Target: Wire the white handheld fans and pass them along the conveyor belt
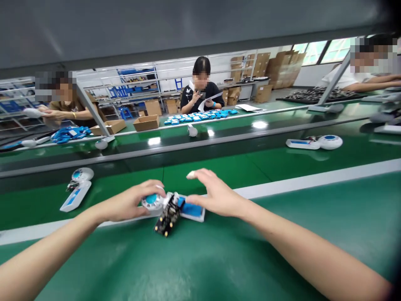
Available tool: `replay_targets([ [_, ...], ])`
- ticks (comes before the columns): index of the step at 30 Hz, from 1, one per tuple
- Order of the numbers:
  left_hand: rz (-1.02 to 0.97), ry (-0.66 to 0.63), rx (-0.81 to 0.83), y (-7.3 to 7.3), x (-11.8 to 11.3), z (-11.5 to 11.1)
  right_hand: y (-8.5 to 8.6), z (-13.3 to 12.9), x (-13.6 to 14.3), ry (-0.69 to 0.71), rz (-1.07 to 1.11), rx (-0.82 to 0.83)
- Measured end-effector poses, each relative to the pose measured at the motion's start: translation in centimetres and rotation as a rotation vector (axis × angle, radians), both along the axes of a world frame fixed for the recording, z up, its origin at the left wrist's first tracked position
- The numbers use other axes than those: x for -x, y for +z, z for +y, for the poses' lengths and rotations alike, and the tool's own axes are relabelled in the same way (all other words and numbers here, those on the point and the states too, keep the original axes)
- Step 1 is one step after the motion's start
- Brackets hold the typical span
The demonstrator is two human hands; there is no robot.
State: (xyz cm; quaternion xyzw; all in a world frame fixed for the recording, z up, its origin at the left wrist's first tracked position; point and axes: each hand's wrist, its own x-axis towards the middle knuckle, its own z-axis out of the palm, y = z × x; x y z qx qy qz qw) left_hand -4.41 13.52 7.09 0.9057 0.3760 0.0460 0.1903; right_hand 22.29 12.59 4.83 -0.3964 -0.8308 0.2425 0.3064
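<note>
A white handheld device housing [156, 209] with a round head lies across the near rail of the line. My left hand [138, 200] is closed around that round head, thumb on the near side and fingers over the top. From the middle of the housing a black circuit board [168, 219] hangs out toward me over the green worktop. A blue insert [191, 210] lies in the white handle part at the right. My right hand [216, 193] is open above that handle, thumb and fingers apart. Its thumb tip is close to the blue insert; I cannot tell whether they touch.
On the green conveyor [219, 165] lie similar white units, one at left [77, 196] and another at right [328, 142]. Across the line a person [200, 98] sits behind blue packs [200, 117]; others work at both sides. A grey shelf [188, 29] overhangs the top.
</note>
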Motion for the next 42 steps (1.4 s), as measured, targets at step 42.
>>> replay_targets([
  [42, -0.229, 0.403, -0.544, -6.4, -6.5, -8.7, -4.4, -2.2, 3.1, 0.309, -0.017, 0.033],
])
